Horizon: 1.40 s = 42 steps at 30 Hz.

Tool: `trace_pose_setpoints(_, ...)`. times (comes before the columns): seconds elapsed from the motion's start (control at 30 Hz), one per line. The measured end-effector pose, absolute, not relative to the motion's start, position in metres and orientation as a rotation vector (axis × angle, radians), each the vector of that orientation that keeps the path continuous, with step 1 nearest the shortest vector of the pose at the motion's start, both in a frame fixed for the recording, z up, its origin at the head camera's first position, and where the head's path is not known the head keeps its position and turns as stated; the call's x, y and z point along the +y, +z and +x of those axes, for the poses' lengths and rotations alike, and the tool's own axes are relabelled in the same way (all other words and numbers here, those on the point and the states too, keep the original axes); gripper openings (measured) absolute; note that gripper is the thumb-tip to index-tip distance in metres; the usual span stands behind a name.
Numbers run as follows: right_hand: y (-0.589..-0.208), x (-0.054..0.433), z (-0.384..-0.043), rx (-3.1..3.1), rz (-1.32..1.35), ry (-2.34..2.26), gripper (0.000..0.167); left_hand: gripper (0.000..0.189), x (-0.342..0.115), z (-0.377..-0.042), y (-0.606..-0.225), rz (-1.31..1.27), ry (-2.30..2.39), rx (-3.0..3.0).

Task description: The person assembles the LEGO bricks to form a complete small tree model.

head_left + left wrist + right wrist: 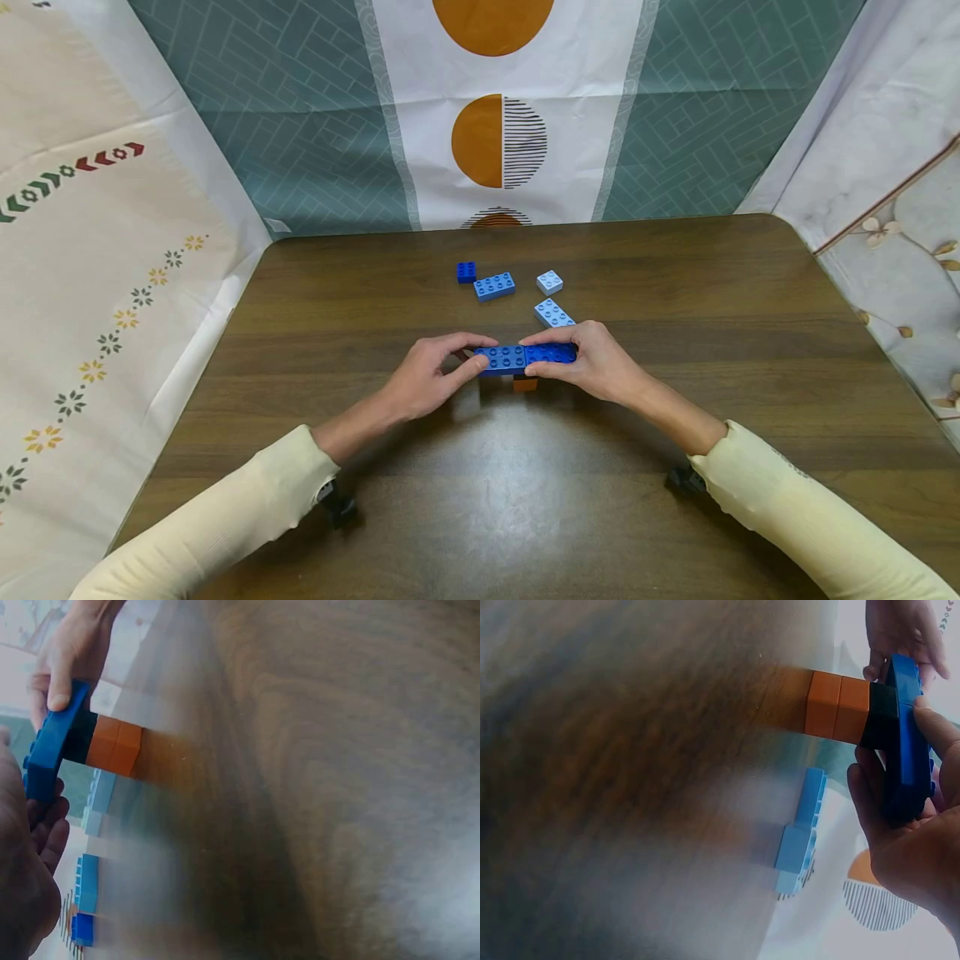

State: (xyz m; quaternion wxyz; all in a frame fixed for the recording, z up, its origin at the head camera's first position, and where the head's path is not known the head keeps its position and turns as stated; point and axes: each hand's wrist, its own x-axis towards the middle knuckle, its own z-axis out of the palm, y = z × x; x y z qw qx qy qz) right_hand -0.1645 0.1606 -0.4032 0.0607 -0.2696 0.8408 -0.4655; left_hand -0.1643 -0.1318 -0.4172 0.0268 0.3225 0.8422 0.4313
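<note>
Two long toy building bricks lie end to end on top of a small tower: a medium blue brick on the left and a dark blue brick on the right. Beneath them, the right wrist view shows a dark brick and two orange bricks standing on the table. My left hand holds the outer end of the medium blue brick between thumb and fingers. With thumb in front and fingers behind, my right hand grips the dark blue brick.
Behind the tower lie loose bricks: a small dark blue brick, a long blue brick, a small light blue brick and a long light blue brick. The wooden table ends at a hanging patterned cloth.
</note>
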Motion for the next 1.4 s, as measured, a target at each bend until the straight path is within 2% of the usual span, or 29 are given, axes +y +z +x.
trace_pose_setpoints(0.2,-0.403,0.160,-0.164,2.541,-0.781,-1.405,0.034,0.038,-0.138,-0.180,-0.413,0.982,1.400,2.569)
trace_pose_setpoints(0.43,-0.403,0.161,-0.163,2.559,-0.765,-1.381,0.033,0.043,-0.145,-0.213,-0.414,0.760,1.429,2.669)
trace_pose_setpoints(0.8,-0.402,0.161,-0.163,2.564,-0.751,-1.372,0.034,0.068,-0.135,-0.243,-0.427,0.437,1.302,2.659)
trace_pose_setpoints(1.4,-0.403,0.161,-0.164,2.567,-0.762,-1.376,0.033,0.064,-0.115,-0.261,-0.438,0.407,1.280,2.743)
